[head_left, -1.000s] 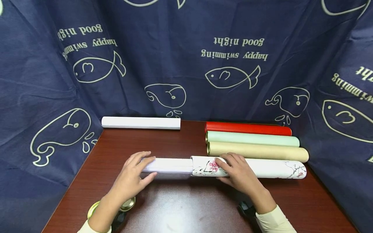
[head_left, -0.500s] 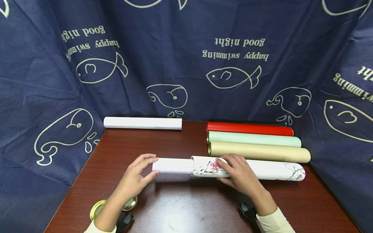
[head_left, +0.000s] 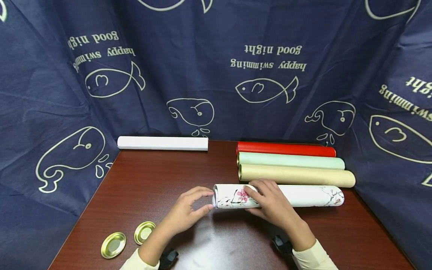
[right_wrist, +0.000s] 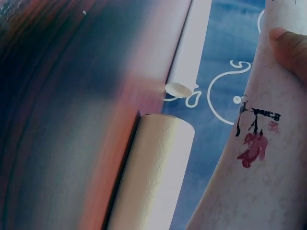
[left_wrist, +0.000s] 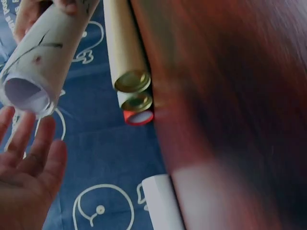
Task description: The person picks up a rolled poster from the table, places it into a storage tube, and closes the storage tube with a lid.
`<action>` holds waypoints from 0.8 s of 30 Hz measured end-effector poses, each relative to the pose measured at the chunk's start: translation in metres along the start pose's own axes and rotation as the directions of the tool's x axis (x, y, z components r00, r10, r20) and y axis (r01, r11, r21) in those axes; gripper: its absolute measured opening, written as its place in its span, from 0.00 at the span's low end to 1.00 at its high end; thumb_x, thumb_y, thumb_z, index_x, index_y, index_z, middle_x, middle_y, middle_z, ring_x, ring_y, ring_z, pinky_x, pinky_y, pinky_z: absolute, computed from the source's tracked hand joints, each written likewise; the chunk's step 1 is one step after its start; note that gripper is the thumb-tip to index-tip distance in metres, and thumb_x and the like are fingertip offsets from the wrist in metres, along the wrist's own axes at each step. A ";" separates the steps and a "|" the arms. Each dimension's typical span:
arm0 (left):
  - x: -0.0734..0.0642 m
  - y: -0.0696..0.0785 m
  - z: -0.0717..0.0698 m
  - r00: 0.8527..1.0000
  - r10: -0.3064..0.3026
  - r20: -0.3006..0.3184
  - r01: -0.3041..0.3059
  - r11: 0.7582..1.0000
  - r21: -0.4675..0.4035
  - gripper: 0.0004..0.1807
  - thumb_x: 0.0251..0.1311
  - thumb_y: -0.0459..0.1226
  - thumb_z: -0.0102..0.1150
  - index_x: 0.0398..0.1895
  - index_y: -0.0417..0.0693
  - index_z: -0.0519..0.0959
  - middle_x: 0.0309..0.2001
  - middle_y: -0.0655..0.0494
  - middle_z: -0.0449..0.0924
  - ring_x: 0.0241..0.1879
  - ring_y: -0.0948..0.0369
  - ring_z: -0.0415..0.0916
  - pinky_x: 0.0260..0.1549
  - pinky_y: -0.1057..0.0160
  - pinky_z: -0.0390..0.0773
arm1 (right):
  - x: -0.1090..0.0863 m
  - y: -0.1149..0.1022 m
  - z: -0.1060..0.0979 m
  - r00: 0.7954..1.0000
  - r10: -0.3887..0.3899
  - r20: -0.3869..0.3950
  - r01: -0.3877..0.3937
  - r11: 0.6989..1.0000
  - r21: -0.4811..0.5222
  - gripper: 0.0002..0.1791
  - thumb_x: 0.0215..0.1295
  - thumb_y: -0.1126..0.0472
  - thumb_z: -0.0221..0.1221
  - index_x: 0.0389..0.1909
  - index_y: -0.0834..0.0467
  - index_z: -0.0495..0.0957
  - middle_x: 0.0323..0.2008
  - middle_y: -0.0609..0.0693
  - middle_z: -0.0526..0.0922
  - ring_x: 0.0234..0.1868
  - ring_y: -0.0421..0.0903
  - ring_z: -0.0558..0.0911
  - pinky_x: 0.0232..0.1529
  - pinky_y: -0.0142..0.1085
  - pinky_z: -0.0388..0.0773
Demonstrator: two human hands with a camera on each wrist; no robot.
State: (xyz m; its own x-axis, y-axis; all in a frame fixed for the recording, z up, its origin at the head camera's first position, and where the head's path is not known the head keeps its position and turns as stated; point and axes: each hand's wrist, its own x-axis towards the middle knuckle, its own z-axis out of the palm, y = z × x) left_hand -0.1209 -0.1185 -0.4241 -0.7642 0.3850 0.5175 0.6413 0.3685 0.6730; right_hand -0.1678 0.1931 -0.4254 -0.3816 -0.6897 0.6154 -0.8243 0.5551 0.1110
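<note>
A white cardboard tube [head_left: 310,195] printed with pink blossoms and dark branches lies crosswise in the head view. My right hand [head_left: 270,198] grips it near its left half, thumb below and fingers over the top. At the tube's left mouth, my left hand [head_left: 189,210] has its fingers and thumb extended, fingertips at the rim. A rolled white paper [left_wrist: 29,93] sits inside the tube, only its end showing at the mouth. In the left wrist view the left fingers [left_wrist: 45,139] reach out just below that opening.
Behind the tube lie a cream tube [head_left: 297,176], a pale green tube [head_left: 290,160] and a red tube [head_left: 287,148]. A white paper roll [head_left: 162,143] rests at the back left. Two gold metal lids [head_left: 113,245] lie front left. A blue curtain [head_left: 202,56] encloses the table.
The white paper roll has slid rightward into the flowered tube, from sticking far out to nearly flush. My left hand followed it to the mouth, uncovering the gold lids. The right hand keeps its grip.
</note>
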 end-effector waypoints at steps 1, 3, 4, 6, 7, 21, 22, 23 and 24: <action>0.000 0.000 0.003 1.000 -0.001 0.015 0.001 1.000 -0.012 0.16 0.61 0.37 0.68 0.53 0.46 0.81 0.54 0.58 0.79 0.55 0.58 0.77 0.52 0.55 0.78 | 0.000 0.000 0.000 1.000 0.001 0.000 -0.001 1.000 0.002 0.40 0.37 0.50 0.79 0.56 0.55 0.78 0.50 0.57 0.78 0.51 0.58 0.76 0.52 0.53 0.73; -0.003 -0.002 0.004 0.999 0.003 0.033 -0.002 1.000 -0.020 0.16 0.64 0.38 0.65 0.53 0.45 0.81 0.55 0.55 0.79 0.55 0.57 0.77 0.49 0.53 0.80 | -0.001 0.000 0.001 1.000 0.001 -0.002 -0.001 1.000 0.004 0.40 0.38 0.50 0.79 0.56 0.55 0.78 0.49 0.57 0.78 0.50 0.58 0.76 0.52 0.54 0.73; -0.004 -0.002 0.004 0.999 0.001 0.037 0.000 1.000 -0.018 0.15 0.64 0.38 0.65 0.53 0.46 0.81 0.56 0.55 0.79 0.55 0.57 0.77 0.48 0.53 0.80 | -0.001 0.000 0.001 1.000 0.001 -0.007 -0.001 1.000 0.006 0.40 0.38 0.50 0.79 0.56 0.55 0.78 0.49 0.57 0.78 0.50 0.58 0.77 0.51 0.54 0.73; -0.008 -0.005 -0.001 0.999 -0.013 0.038 0.013 1.000 -0.003 0.16 0.64 0.38 0.65 0.53 0.47 0.81 0.56 0.56 0.79 0.56 0.57 0.77 0.47 0.52 0.81 | -0.002 0.001 0.001 1.000 0.000 -0.019 0.000 1.000 0.010 0.39 0.37 0.51 0.79 0.56 0.56 0.78 0.49 0.57 0.78 0.50 0.59 0.77 0.51 0.54 0.73; -0.010 -0.006 -0.005 0.999 -0.025 0.042 0.024 1.000 0.011 0.16 0.64 0.38 0.65 0.54 0.47 0.80 0.56 0.57 0.78 0.56 0.57 0.77 0.47 0.52 0.81 | -0.003 0.001 0.001 1.000 -0.001 -0.027 0.002 1.000 0.012 0.40 0.37 0.51 0.79 0.56 0.56 0.78 0.49 0.57 0.78 0.49 0.59 0.77 0.51 0.54 0.73; -0.063 -0.041 -0.076 0.957 -0.135 0.255 0.048 0.946 0.319 0.20 0.55 0.37 0.73 0.51 0.45 0.81 0.51 0.60 0.78 0.52 0.59 0.77 0.51 0.54 0.77 | -0.010 0.009 -0.001 0.999 0.043 -0.006 -0.043 0.999 0.028 0.38 0.39 0.51 0.77 0.56 0.57 0.78 0.50 0.57 0.78 0.50 0.59 0.77 0.52 0.54 0.72; -0.067 -0.043 -0.080 0.952 -0.143 0.272 0.051 0.946 0.319 0.20 0.55 0.37 0.73 0.50 0.45 0.80 0.50 0.61 0.78 0.52 0.60 0.76 0.51 0.55 0.77 | -0.010 0.009 0.000 0.999 0.044 -0.006 -0.043 0.999 0.031 0.38 0.39 0.51 0.76 0.56 0.57 0.78 0.50 0.57 0.78 0.50 0.59 0.77 0.52 0.54 0.72; -0.071 -0.044 -0.084 0.946 -0.151 0.286 0.053 0.945 0.323 0.20 0.54 0.37 0.74 0.50 0.45 0.80 0.50 0.61 0.78 0.51 0.61 0.76 0.50 0.56 0.77 | -0.010 0.010 0.001 0.999 0.044 -0.008 -0.044 0.998 0.034 0.38 0.40 0.51 0.76 0.56 0.57 0.78 0.50 0.57 0.78 0.50 0.59 0.77 0.51 0.54 0.73; -0.074 -0.045 -0.088 0.941 -0.160 0.299 0.057 0.944 0.326 0.21 0.52 0.38 0.75 0.50 0.46 0.80 0.49 0.62 0.78 0.51 0.62 0.76 0.50 0.57 0.77 | -0.010 0.010 0.001 0.999 0.043 -0.011 -0.043 0.998 0.038 0.38 0.40 0.50 0.76 0.56 0.58 0.78 0.50 0.57 0.78 0.50 0.59 0.77 0.51 0.54 0.73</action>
State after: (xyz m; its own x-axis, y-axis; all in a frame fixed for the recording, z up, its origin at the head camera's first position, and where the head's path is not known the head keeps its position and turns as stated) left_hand -0.0994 -0.2377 -0.4466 -0.8012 0.5563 0.2207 0.5839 0.6456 0.4923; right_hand -0.1728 0.2051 -0.4317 -0.4122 -0.6601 0.6280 -0.8226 0.5660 0.0551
